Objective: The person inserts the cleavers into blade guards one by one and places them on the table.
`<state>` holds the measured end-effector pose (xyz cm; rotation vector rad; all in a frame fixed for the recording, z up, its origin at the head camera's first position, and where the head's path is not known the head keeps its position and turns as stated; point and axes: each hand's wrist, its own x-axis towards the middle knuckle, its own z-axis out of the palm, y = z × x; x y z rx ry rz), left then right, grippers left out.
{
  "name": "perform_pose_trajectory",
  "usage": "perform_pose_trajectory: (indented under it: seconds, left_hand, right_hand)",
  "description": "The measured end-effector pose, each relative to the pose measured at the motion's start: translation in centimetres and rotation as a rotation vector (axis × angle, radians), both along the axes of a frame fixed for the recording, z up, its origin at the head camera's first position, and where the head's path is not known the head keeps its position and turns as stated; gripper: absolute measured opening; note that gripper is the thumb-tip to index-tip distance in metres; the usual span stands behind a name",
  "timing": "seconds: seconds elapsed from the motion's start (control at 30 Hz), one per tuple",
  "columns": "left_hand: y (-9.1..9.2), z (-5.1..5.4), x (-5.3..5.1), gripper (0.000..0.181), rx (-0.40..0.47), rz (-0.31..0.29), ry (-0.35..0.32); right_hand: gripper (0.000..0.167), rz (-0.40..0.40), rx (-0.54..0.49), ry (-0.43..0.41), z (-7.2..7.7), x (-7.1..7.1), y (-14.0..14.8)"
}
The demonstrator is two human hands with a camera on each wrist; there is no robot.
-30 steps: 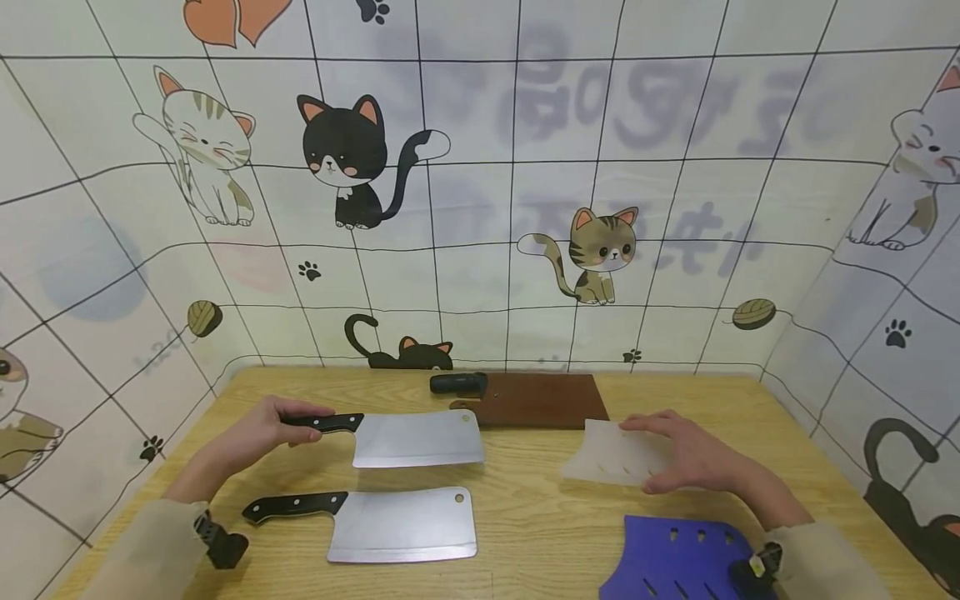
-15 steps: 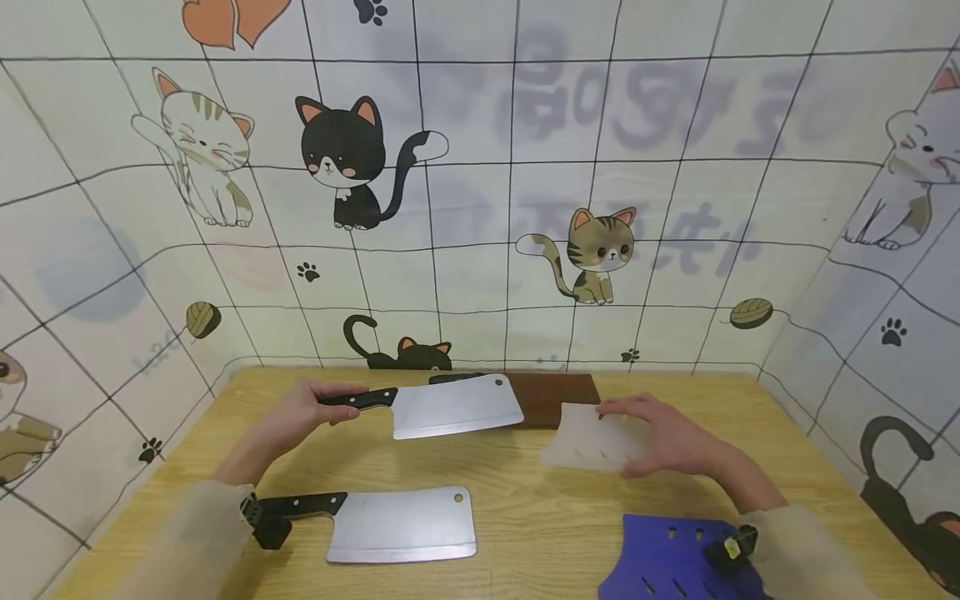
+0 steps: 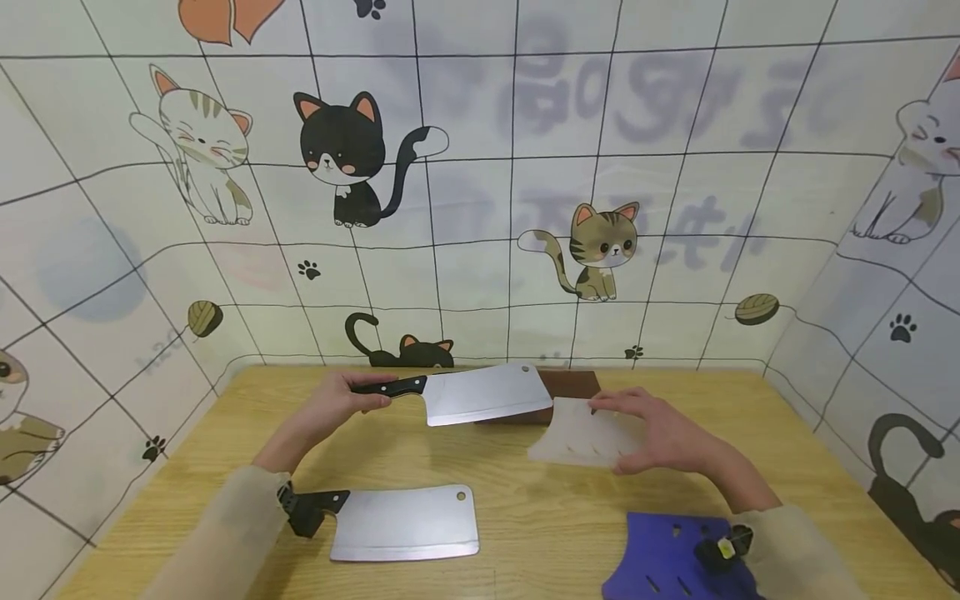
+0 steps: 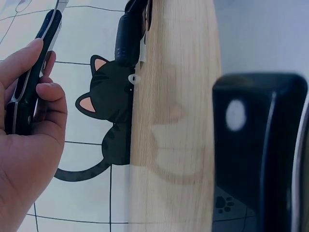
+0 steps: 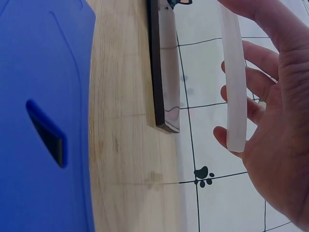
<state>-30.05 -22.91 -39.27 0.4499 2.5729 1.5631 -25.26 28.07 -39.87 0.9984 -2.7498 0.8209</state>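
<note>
My left hand grips the black riveted handle of a cleaver, held raised over the table with its blade pointing right. In the left wrist view the fingers and thumb close round that handle. My right hand holds a translucent white plastic cleaver sheath with small slots, pinched by its edges between thumb and fingers. The right wrist view shows this sheath edge-on. The blade's far corner overlaps the sheath's left edge in the head view; I cannot tell whether they touch.
A second cleaver lies flat in front, its handle partly behind the left wrist camera. A blue slotted sheath lies at front right under the right wrist. Behind the raised blade is a brown flat piece with a black handle near it.
My left hand has lifted the cleaver off to the right and back, towards the white sheath. My right hand has shifted slightly left with the sheath. The front cleaver and blue sheath stay put.
</note>
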Motion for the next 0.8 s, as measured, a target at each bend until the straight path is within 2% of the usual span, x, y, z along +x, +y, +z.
perform_pose_trajectory:
  seconds: [0.27,0.5,0.8]
  left_hand:
    - [0.56,-0.08,0.43,0.045,0.070,-0.037,-0.002]
    - [0.25,-0.25,0.24,0.045,0.051,-0.021,-0.011]
    - [0.18,-0.22,-0.02,0.046,0.063,-0.047,0.010]
  right_hand:
    - [0.084,0.003,0.007,0.016,0.22,0.07,0.00]
    - [0.084,0.001,-0.001,0.002,0.19,0.25,0.09]
    - [0.084,0.000,-0.005,-0.004,0.25,0.05,0.22]
